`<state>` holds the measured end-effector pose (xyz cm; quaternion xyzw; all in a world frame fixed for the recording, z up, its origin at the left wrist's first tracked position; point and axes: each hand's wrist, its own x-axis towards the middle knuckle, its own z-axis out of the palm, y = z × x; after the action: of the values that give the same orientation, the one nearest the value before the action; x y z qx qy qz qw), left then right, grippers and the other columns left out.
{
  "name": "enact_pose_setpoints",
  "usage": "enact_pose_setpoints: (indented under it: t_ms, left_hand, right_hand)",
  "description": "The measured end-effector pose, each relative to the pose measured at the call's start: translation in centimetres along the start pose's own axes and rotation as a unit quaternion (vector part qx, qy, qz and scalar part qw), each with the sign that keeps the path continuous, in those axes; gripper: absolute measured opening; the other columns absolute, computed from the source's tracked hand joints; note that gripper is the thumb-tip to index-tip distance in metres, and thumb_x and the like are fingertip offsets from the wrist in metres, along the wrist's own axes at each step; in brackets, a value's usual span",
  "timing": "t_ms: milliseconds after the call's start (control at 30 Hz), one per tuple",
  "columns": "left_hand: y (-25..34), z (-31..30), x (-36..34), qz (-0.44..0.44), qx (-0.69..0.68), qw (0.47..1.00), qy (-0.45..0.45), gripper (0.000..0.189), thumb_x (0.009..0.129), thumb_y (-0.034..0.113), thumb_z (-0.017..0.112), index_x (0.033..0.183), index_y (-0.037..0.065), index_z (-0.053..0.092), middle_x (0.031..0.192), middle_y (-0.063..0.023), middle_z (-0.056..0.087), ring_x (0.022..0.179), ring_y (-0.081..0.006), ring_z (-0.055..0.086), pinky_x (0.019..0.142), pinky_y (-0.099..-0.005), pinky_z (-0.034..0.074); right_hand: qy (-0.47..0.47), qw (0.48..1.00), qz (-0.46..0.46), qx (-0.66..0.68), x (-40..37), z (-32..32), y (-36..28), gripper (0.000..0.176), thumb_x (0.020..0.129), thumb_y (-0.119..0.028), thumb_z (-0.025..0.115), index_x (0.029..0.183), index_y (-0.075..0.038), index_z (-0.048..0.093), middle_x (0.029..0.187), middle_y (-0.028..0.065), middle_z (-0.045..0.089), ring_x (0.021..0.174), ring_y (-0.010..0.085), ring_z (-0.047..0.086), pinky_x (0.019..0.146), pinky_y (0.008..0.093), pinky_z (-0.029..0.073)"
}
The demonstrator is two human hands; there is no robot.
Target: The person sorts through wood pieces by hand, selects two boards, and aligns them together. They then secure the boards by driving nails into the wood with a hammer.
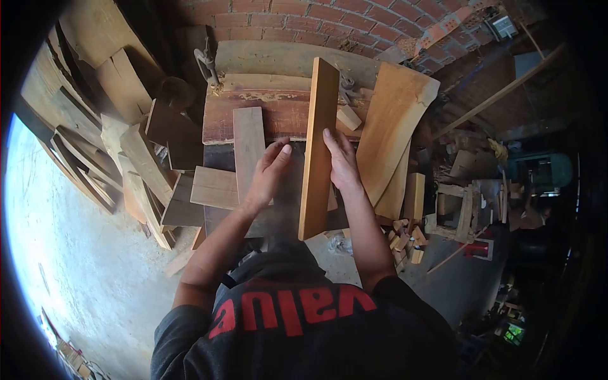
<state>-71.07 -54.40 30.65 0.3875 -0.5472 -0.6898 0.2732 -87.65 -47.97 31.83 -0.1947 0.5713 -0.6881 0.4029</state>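
Note:
An orange-brown board (322,139) stands on its edge in front of me, its long narrow side facing up. My right hand (342,158) grips it from the right, thumb on the near face and the fingers partly hidden. To the left of the board, my left hand (272,171) is apart from it, with its fingers loosely spread and nothing in them. Below that hand lies a grey-brown plank (249,136), crossing a shorter plank (215,187). Behind the board is a small wood block (348,117) on the reddish worn bench beam (218,117).
A wide pale slab (396,114) leans at the right of the bench. Wood offcuts (405,240) are piled on the floor below it. Many boards (126,82) lean at the left. A metal clamp (207,62) stands at the back left, before a brick wall (285,19).

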Motion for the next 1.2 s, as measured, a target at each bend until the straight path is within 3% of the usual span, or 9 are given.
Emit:
enact_pose_setpoints:
  t_ms: [67, 233, 433, 567, 633, 800, 867, 1100, 1200]
  left_hand:
    - [0.6, 1.5, -1.3, -0.044, -0.183, 0.976, -0.11, 0.04, 0.095, 0.027, 0.058, 0.129, 0.006, 0.05, 0.121, -0.0087, 0.058, 0.109, -0.0161, 0.055, 0.097, -0.0328, 0.042]
    - [0.5, 1.2, -1.9, -0.053, -0.276, 0.95, -0.138, 0.026, 0.098, 0.016, 0.051, 0.122, 0.005, 0.055, 0.114, -0.006, 0.062, 0.104, -0.0132, 0.058, 0.09, -0.0279, 0.046]
    - [0.8, 2.5, -1.6, -0.017, -0.287, 0.958, -0.016, 0.018, 0.094, 0.019, 0.061, 0.105, 0.008, 0.052, 0.095, -0.0045, 0.064, 0.081, -0.0101, 0.059, 0.069, -0.0245, 0.05]
    - [-0.4, 6.3, -4.8, -0.003, -0.218, 0.972, -0.09, 0.03, 0.087, 0.008, 0.068, 0.109, 0.009, 0.048, 0.103, -0.0066, 0.063, 0.088, -0.0131, 0.061, 0.075, -0.0296, 0.053]
    - [-1.9, 8.2, -6.5, 0.011, -0.207, 0.964, -0.167, 0.032, 0.087, 0.004, 0.067, 0.111, 0.009, 0.048, 0.104, -0.0058, 0.063, 0.09, -0.0134, 0.061, 0.076, -0.0298, 0.053]
    - [-7.1, 10.8, -7.8, -0.051, -0.14, 0.918, -0.368, 0.031, 0.086, 0.004, 0.067, 0.113, 0.006, 0.051, 0.101, -0.0064, 0.062, 0.088, -0.0146, 0.061, 0.073, -0.0295, 0.052]
    - [-7.1, 10.7, -6.7, -0.172, -0.084, 0.909, -0.369, 0.024, 0.087, 0.005, 0.066, 0.109, 0.006, 0.055, 0.096, -0.0052, 0.063, 0.082, -0.0136, 0.062, 0.069, -0.0282, 0.052]
    - [-6.6, 11.0, -1.8, -0.118, -0.01, 0.972, -0.202, 0.014, 0.088, 0.016, 0.066, 0.099, 0.011, 0.059, 0.083, 0.0, 0.064, 0.066, -0.0089, 0.059, 0.057, -0.0215, 0.043]
    - [-6.6, 11.8, -0.7, -0.135, 0.018, 0.982, -0.133, 0.011, 0.089, 0.019, 0.066, 0.093, 0.011, 0.059, 0.081, 0.0004, 0.064, 0.066, -0.0077, 0.058, 0.057, -0.021, 0.042]
  right_hand:
    - [0.005, 0.999, -0.031, -0.015, -1.2, -0.1, 0.4, 0.029, 0.095, -0.024, 0.059, 0.115, -0.003, 0.056, 0.101, 0.0028, 0.063, 0.09, 0.0096, 0.059, 0.08, 0.0249, 0.048]
    - [-0.03, 0.995, -0.089, -0.029, -5.9, 1.8, -1.9, 0.026, 0.094, -0.016, 0.06, 0.115, -0.002, 0.056, 0.103, 0.0035, 0.064, 0.092, 0.009, 0.059, 0.081, 0.0255, 0.048]
    - [0.009, 0.984, -0.048, -0.172, -13.4, 0.9, 2.4, 0.022, 0.095, -0.02, 0.057, 0.101, 0.001, 0.056, 0.084, 0.0036, 0.059, 0.076, 0.0081, 0.051, 0.067, 0.0279, 0.044]
    - [0.108, 0.962, -0.063, -0.242, -16.2, -2.5, 4.2, 0.02, 0.098, -0.02, 0.053, 0.106, -0.002, 0.057, 0.084, -0.0032, 0.056, 0.078, 0.0038, 0.048, 0.068, 0.022, 0.042]
    - [0.208, 0.926, -0.061, -0.309, -17.7, -4.0, 3.4, 0.027, 0.098, -0.026, 0.052, 0.093, 0.0, 0.056, 0.071, 0.0048, 0.051, 0.068, 0.0107, 0.047, 0.063, 0.0292, 0.041]
    - [0.351, 0.9, -0.085, -0.245, -20.3, -11.1, 4.6, 0.034, 0.099, -0.031, 0.05, 0.086, 0.0, 0.056, 0.069, 0.0007, 0.05, 0.067, 0.009, 0.043, 0.061, 0.0282, 0.039]
    - [0.383, 0.888, -0.058, -0.247, -21.5, -14.4, 3.5, 0.035, 0.099, -0.031, 0.05, 0.085, 0.0, 0.057, 0.069, -0.0008, 0.05, 0.067, 0.0086, 0.043, 0.061, 0.0275, 0.039]
    - [0.486, 0.805, -0.024, -0.341, -21.6, -28.2, 0.3, 0.031, 0.095, -0.031, 0.054, 0.095, -0.001, 0.06, 0.074, 0.0114, 0.06, 0.068, 0.02, 0.057, 0.065, 0.0348, 0.045]
    - [0.462, 0.792, 0.014, -0.4, -19.3, -33.2, -1.9, 0.03, 0.092, -0.028, 0.057, 0.106, -0.002, 0.059, 0.091, 0.0201, 0.067, 0.088, 0.0366, 0.065, 0.075, 0.042, 0.049]
